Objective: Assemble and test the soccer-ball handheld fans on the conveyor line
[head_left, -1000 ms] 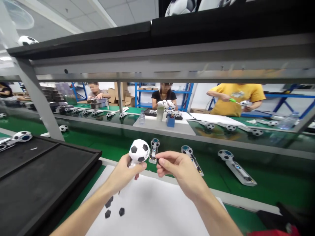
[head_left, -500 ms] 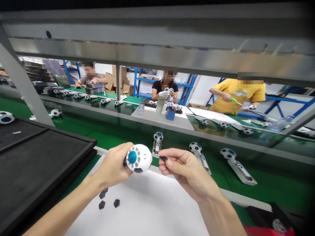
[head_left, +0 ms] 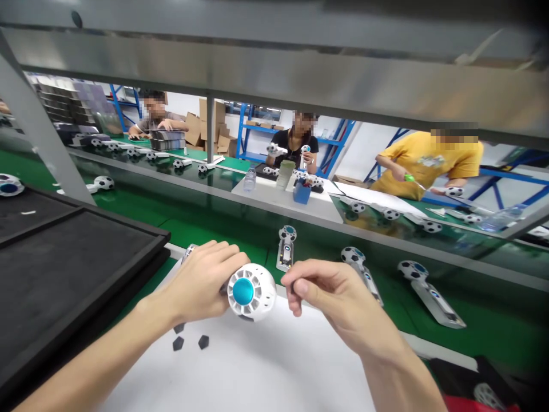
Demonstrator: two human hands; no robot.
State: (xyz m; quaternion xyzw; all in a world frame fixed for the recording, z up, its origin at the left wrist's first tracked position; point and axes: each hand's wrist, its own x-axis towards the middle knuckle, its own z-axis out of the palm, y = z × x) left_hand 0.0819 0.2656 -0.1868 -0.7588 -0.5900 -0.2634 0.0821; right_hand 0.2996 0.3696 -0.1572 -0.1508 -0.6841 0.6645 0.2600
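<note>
My left hand (head_left: pixel 205 281) is wrapped round the handle of a soccer-ball-shaped handheld fan (head_left: pixel 265 293). The round white head, with a blue centre and vents, faces toward me; the fingers hide most of the handle. Just right of it, my right hand (head_left: pixel 332 294) pinches a small black piece (head_left: pixel 294 287) between thumb and forefinger, mostly covered by the fingertips and apart from the fan. Below, several black pentagon pieces (head_left: pixel 203 342) lie on a white sheet (head_left: pixel 257 369).
Black trays (head_left: pixel 122 243) stand on my left. Beyond my hands, more ball-shaped fans (head_left: pixel 431 294) lie on a green conveyor belt (head_left: pixel 231 229). A metal beam (head_left: pixel 257 68) crosses overhead. Across the belt, several co-workers sit; one in yellow (head_left: pixel 424 160) holds a green-handled tool.
My left hand has turned the fan so its blue centre faces me more, bringing it slightly right and down. The black piece has tilted in my right fingertips and shows less. The view has shifted.
</note>
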